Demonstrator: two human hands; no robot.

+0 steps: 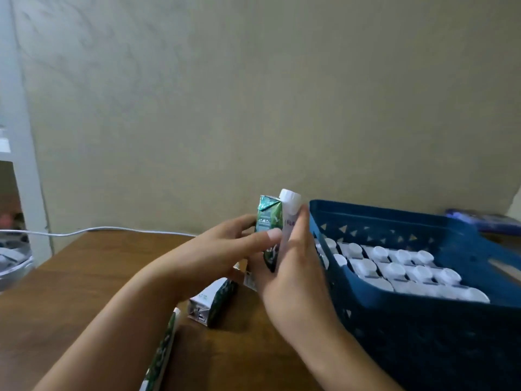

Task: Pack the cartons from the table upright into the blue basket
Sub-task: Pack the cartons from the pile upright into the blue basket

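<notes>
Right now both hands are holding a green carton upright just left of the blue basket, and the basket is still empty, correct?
Not quite. The head view shows the blue basket already holds rows of upright white-capped cartons, so it is not empty. The rest stands: the left hand and right hand hold a green carton upright just left of the basket.

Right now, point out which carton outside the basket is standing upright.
The green carton with the white cap, held between the left hand and right hand beside the blue basket. The other cartons on the table lie on their sides.
</notes>
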